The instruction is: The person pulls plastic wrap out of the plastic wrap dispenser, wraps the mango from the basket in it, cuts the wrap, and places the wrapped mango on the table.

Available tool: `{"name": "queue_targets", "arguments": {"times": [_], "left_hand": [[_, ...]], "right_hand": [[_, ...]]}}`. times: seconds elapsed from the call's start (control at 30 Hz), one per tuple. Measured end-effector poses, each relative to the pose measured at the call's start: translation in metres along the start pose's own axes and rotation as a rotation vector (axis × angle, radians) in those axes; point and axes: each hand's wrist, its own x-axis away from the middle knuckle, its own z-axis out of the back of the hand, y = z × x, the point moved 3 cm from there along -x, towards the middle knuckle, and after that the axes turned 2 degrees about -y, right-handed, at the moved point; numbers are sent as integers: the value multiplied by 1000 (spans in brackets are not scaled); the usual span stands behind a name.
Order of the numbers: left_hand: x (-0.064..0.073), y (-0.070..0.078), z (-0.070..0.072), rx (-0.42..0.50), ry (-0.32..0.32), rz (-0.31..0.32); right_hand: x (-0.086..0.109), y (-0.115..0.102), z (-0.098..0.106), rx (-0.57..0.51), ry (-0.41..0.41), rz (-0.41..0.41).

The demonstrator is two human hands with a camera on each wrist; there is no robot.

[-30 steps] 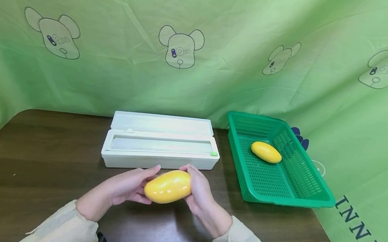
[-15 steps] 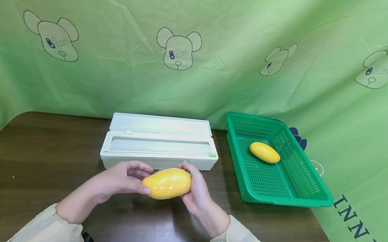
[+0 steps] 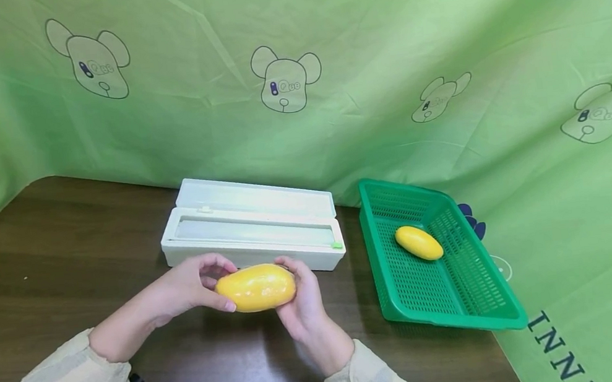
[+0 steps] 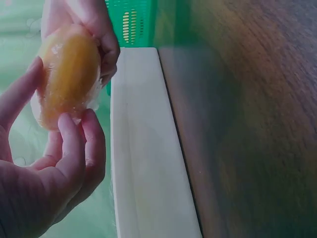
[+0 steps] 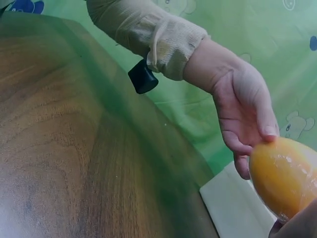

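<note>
The half-spread left hand (image 3: 190, 284) pinches a yellow fruit (image 3: 256, 288) before the white box (image 3: 255, 229); the right hand (image 3: 303, 300) grips its other end. Only the head view shows a second fruit (image 3: 419, 242), right of the box in a basket (image 3: 425, 287).

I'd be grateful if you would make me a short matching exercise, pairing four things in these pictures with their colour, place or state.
Column one
1. Basket
2. Film-wrapped fruit
3. Long box
4. Other fruit

Column two
A. White and open, its lid tilted back
B. Lying on a perforated floor, touched by no hand
C. Green, with slotted walls
D. Held between the left hand and the right hand

Right pairs: 1-C, 2-D, 3-A, 4-B.
</note>
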Motion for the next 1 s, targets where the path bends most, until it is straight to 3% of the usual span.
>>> {"name": "queue_targets", "arguments": {"times": [0.33, 0.57, 0.8, 1.0], "left_hand": [[5, -8, 13, -3, 53, -15], [10, -14, 26, 2, 13, -14], [19, -27, 47, -60, -2, 51], [22, -36, 56, -90, 19, 86]], "right_hand": [[-8, 3, -1, 144, -118, -36], [-11, 8, 1, 279, -183, -68], [-12, 11, 2, 320, -196, -55], [-14, 7, 2, 357, -200, -52]]}}
